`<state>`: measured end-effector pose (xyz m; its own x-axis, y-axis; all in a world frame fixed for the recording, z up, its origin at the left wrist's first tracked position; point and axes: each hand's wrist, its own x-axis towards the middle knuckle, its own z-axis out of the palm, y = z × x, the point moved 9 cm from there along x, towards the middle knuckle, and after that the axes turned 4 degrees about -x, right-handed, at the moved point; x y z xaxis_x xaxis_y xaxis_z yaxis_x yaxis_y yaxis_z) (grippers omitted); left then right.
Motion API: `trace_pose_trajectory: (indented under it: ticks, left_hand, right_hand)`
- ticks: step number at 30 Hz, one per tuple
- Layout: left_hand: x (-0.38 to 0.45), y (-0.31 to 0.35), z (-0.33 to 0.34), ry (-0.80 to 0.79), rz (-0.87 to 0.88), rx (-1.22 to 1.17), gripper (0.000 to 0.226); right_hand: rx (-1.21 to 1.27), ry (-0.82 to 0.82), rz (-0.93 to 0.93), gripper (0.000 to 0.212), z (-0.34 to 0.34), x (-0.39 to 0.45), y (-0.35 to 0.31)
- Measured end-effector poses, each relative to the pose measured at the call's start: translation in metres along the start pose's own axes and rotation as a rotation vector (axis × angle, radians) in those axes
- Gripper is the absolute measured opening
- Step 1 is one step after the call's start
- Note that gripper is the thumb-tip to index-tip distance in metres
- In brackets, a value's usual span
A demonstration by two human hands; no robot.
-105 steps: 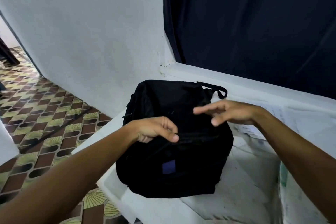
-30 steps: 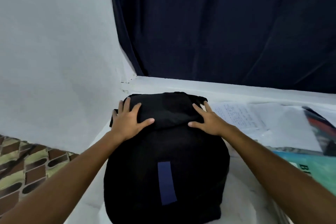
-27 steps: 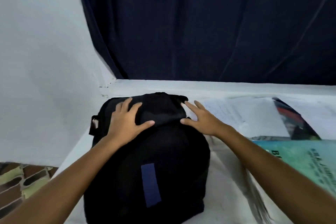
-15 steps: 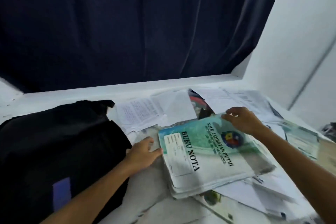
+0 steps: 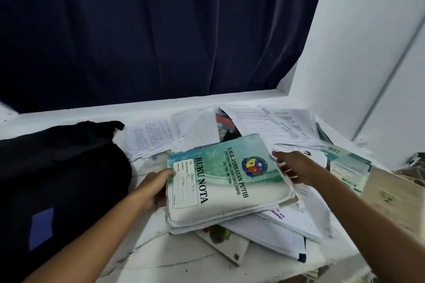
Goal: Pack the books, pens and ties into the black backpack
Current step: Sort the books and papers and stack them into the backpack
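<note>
A green and white notebook (image 5: 226, 179) marked "BUKU NOTA" tops a stack of books in the middle of the white table (image 5: 184, 262). My left hand (image 5: 154, 187) grips the stack's left edge, thumb on the cover and fingers underneath. My right hand (image 5: 292, 166) holds the stack's right edge, fingers curled under it. The stack is tilted, lifted off the papers below. The black backpack (image 5: 59, 179) with a blue patch lies at the left, beside my left hand. No pens or ties are visible.
Loose printed sheets (image 5: 158, 136) and more books (image 5: 349, 167) litter the table behind and right of the stack. A small booklet (image 5: 226, 244) lies under it. A dark blue curtain (image 5: 161, 30) hangs behind; a white wall (image 5: 368, 53) closes the right side.
Both hands left the backpack's top and moved right to the book stack. Over the last half second they closed on its two edges and raised it slightly.
</note>
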<state>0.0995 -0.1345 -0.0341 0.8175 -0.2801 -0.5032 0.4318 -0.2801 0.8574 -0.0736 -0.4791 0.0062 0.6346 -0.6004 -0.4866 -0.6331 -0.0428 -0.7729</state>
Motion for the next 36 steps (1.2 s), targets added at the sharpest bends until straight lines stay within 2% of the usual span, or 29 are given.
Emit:
trace_pose_trajectory:
  ticks: [4, 6, 8, 11, 12, 15, 22, 29, 31, 34, 36]
  left_hand:
    - [-0.001, -0.002, 0.005, -0.031, -0.091, -0.075, 0.013]
    - [0.000, -0.001, 0.008, -0.058, -0.128, -0.092, 0.014]
    - [0.000, 0.002, 0.007, -0.068, -0.143, -0.089, 0.025]
    - [0.009, 0.003, -0.001, -0.070, -0.153, -0.093, 0.055]
    - [0.008, 0.005, 0.000, -0.068, -0.147, -0.103, 0.052]
    - [0.002, 0.017, 0.000, -0.027, -0.111, -0.137, 0.017]
    - [-0.006, 0.051, -0.004, -0.010, -0.037, -0.204, 0.005]
    - [-0.007, 0.055, -0.020, -0.056, -0.068, -0.266, 0.018]
    - [-0.008, 0.060, -0.027, -0.059, -0.052, -0.267, 0.019]
    - [-0.017, 0.064, -0.038, -0.068, -0.030, -0.298, 0.018]
    - [-0.025, 0.067, -0.046, -0.076, -0.009, -0.313, 0.021]
  right_hand:
    - [0.055, -0.090, 0.033, 0.051, 0.009, 0.008, 0.004]
    - [0.075, -0.116, 0.014, 0.045, 0.013, 0.008, -0.002]
    - [0.074, -0.123, -0.009, 0.040, 0.015, 0.006, -0.009]
    - [0.085, -0.179, -0.014, 0.039, 0.022, 0.005, -0.013]
    - [0.088, -0.202, -0.012, 0.039, 0.025, 0.005, -0.012]
    - [0.166, -0.252, -0.006, 0.040, 0.030, 0.002, -0.015]
    - [0.363, -0.372, -0.060, 0.035, 0.029, -0.005, -0.045]
    - [0.356, -0.521, -0.141, 0.067, 0.038, -0.021, -0.069]
    - [0.387, -0.547, -0.153, 0.069, 0.045, -0.026, -0.075]
    - [0.403, -0.632, -0.203, 0.097, 0.057, -0.034, -0.084]
    - [0.423, -0.677, -0.231, 0.100, 0.066, -0.042, -0.090]
